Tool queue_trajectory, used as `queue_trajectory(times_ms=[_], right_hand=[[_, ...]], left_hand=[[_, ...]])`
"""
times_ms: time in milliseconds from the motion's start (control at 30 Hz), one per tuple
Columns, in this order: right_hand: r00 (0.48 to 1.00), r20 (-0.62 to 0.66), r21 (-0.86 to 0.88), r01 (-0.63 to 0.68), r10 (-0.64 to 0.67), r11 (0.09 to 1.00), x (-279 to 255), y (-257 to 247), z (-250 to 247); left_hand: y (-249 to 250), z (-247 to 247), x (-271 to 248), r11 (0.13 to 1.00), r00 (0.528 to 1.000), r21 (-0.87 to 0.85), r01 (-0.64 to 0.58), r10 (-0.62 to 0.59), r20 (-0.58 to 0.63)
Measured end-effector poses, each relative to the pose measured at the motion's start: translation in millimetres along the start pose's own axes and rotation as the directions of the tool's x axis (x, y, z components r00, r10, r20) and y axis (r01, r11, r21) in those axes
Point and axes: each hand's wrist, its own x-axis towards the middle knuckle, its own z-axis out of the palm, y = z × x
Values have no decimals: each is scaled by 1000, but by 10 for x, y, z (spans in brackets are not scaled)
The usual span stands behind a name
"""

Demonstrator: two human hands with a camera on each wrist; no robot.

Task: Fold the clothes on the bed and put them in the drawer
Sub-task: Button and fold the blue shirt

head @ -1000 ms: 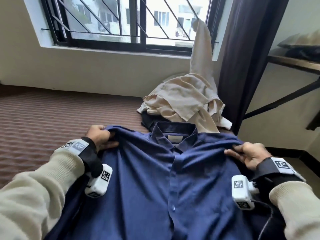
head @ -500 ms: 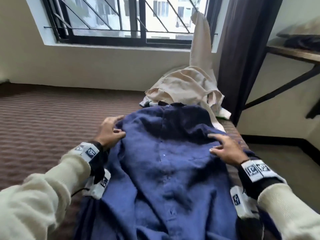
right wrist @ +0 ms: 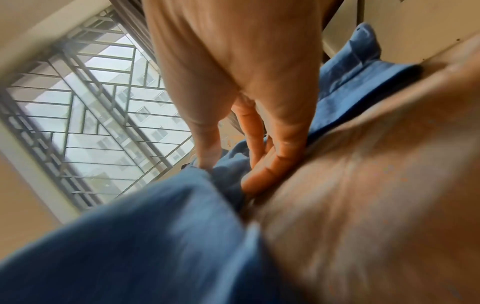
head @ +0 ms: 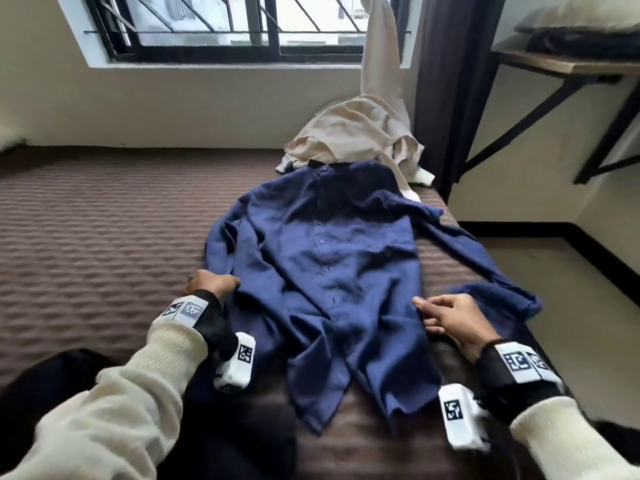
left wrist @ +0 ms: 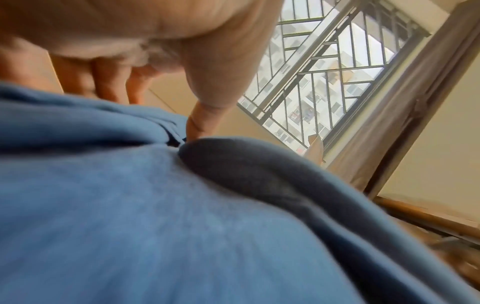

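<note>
A dark blue button shirt (head: pixel 329 258) lies spread on the brown bed (head: pixel 86 237), collar toward the window and buttons facing up. Its right sleeve trails to the bed's right edge. My left hand (head: pixel 211 285) holds the shirt's left side by the sleeve. In the left wrist view the left hand (left wrist: pixel 153 115) has its thumb on top of the shirt (left wrist: pixel 130 205) and its fingers behind a fold. My right hand (head: pixel 446 317) pinches the shirt's right edge. The right wrist view shows the right hand (right wrist: pixel 228 172) with thumb and fingers closed on the blue cloth (right wrist: pixel 142 236).
A heap of beige clothes (head: pixel 353 133) sits at the bed's far end under the barred window (head: pixel 242 26), touching the shirt's collar. A dark curtain (head: pixel 446 81) hangs to the right. A wall shelf (head: pixel 571 64) and bare floor (head: pixel 554 271) lie beyond the bed's right edge.
The shirt, first held up by its shoulders, now lies flat on the bed. Both hands have slid from the shoulders down toward me to the shirt's sides.
</note>
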Motion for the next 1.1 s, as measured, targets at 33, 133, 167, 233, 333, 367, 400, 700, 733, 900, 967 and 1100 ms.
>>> queue_trajectory(times_ms=[33,133,167,233,333,367,400,700,733,900,967,1100], right_hand=[[999,25,-43,20,-19,999,-101,18,44],[997,74,-193,36,-22,980,-405,-27,156],[995,100,-149,32,-17,988,-486,-49,183],[992,122,32,35,-39,999,-621,-100,240],[985,156,354,9,-68,935,-706,-146,196],[984,163,440,-6,-74,898,-725,-161,162],[983,163,509,-13,-82,860,-736,-174,126],[925,-380,283,141,-24,949,-622,-199,-435],[890,-454,151,124,-42,981,-591,-161,-533],[858,-451,-711,-180,-245,680,-585,-144,-634],[882,-296,-775,3,-366,632,-712,-270,-429],[965,81,-727,228,-248,647,-846,-297,70]], left_hand=[[-33,6,-39,996,999,-89,-16,18,27],[-97,-50,-284,974,976,-223,36,13,216],[-128,-71,-302,968,972,-250,39,22,235],[-118,-185,-376,960,986,-278,-29,72,147],[-24,-356,-471,854,973,-471,-221,229,-42],[20,-404,-523,776,961,-577,-254,267,-64],[62,-449,-549,715,961,-655,-244,267,-67],[-186,-1063,-223,749,966,-662,20,-184,-179],[-231,-1064,-201,780,944,-626,-2,-206,-259],[-46,-950,-539,984,892,-176,-25,-58,-448],[68,-744,-661,967,892,9,-253,237,-384],[107,-262,-969,799,747,-58,-599,584,319]])
